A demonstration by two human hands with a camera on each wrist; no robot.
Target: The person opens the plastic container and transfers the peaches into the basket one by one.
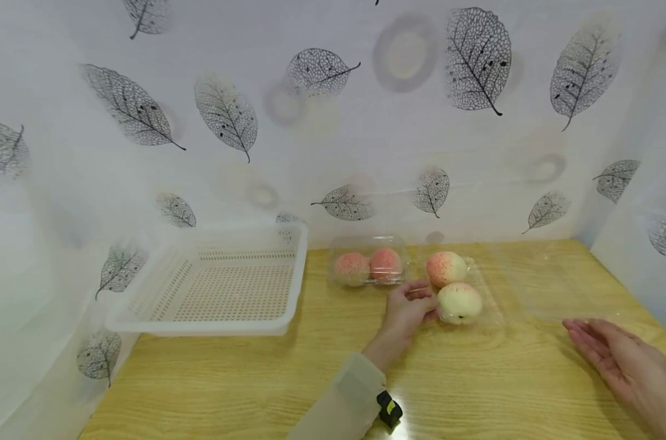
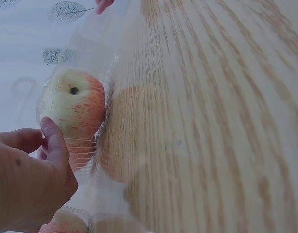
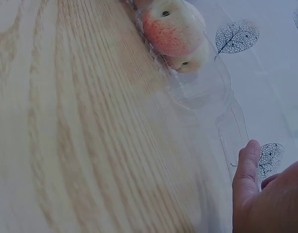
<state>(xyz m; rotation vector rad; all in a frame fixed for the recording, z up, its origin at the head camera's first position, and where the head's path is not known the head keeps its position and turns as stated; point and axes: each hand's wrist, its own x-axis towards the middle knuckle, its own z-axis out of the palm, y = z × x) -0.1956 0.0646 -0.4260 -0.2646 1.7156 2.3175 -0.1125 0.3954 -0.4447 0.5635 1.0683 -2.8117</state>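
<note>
1. On the left of the surface (image 1: 244,379), a white basket (image 1: 200,327) sat with no fruit in it, well clear of the work.
2. Next along, a clear lidded box (image 1: 368,244) held two pink peaches, just behind the left hand.
3. The left hand (image 1: 407,315) pinched the near-left edge of the open box (image 1: 488,293) between thumb and fingers; a light hold there seemed wise, as thin plastic would probably buckle.
4. Inside that box, right of centre on the surface, lay the far peach (image 1: 445,269) and the paler near peach (image 1: 459,302), touching; the base was best held level so neither rolled.
5. The clear lid (image 1: 558,275) spread out to the right; its outer rim looked the best place to handle it without twisting the hinge.
6. Farthest right, the right hand (image 1: 624,360) was loosely spread by the lid's near edge; contact could not be told.
</note>
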